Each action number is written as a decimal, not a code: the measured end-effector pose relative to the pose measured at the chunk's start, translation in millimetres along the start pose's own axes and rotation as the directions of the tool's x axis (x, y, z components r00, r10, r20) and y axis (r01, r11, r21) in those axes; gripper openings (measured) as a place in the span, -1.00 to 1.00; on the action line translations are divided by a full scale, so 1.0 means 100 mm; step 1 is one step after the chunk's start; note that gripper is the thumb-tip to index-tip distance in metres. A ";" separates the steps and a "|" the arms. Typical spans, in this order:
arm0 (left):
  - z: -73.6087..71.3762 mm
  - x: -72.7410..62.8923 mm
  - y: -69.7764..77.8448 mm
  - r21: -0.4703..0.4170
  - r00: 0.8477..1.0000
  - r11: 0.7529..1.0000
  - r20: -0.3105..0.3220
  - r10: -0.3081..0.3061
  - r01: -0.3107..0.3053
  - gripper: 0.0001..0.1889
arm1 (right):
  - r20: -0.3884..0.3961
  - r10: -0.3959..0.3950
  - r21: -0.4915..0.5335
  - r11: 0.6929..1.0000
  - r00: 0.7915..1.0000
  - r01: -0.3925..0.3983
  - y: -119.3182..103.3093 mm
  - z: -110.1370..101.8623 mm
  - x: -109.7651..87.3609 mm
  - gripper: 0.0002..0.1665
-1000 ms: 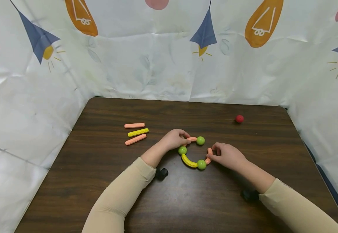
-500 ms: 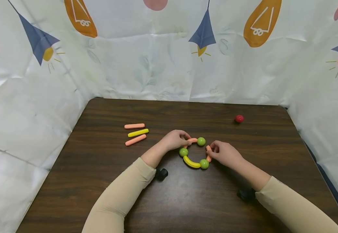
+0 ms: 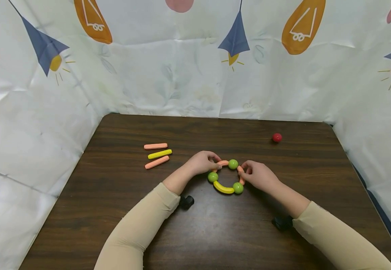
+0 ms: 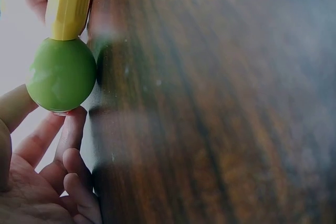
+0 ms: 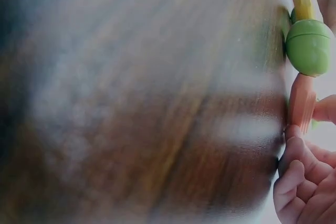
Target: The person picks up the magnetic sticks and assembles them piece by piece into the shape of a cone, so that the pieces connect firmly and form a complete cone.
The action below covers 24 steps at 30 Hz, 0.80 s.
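Note:
A near-closed ring of toy pieces lies mid-table: green balls (image 3: 213,177), a curved yellow stick (image 3: 223,188) and curved orange sticks. My left hand (image 3: 202,162) pinches the orange stick (image 3: 223,163) at the ring's upper left, fingers covering part of it. On the other side my right hand (image 3: 259,174) pinches another orange stick (image 3: 241,180), its upper end close by the far green ball (image 3: 233,164). In the right wrist view, that orange stick (image 5: 302,100) meets a green ball (image 5: 308,48). The left wrist view shows a green ball (image 4: 62,75) joined to the yellow stick (image 4: 69,6).
Left on the dark wooden table (image 3: 195,240) lie two straight orange sticks (image 3: 156,146) with a straight yellow one (image 3: 159,154) between them. A red ball (image 3: 277,137) sits at the back right. Printed white cloth (image 3: 168,82) hangs behind the table.
My right hand has moved up and slightly left, bringing its orange stick toward the far green ball. The near green ball and yellow stick have shifted right. My left hand stays nearly still.

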<state>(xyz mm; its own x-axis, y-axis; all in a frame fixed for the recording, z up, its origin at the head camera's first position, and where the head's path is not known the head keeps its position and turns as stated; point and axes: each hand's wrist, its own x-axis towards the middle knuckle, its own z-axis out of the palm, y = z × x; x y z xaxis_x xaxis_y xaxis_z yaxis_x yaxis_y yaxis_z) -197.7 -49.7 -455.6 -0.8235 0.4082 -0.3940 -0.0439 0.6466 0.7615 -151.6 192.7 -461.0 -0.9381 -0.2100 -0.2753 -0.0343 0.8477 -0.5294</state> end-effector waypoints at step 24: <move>0.00 0.02 -0.01 0.038 1.000 0.999 -0.009 0.000 0.001 -0.70 | 0.008 -0.008 -0.004 1.000 1.000 0.008 -0.01 0.00 0.00 -0.63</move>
<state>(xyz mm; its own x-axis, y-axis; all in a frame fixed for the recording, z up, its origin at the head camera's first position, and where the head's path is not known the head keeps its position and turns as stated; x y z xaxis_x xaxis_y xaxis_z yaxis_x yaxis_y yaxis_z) -199.3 -49.2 -457.5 -0.8285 0.4022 -0.3897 -0.0230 0.6708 0.7413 -151.9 192.1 -460.2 -0.9350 -0.2205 -0.2777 -0.0429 0.8477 -0.5287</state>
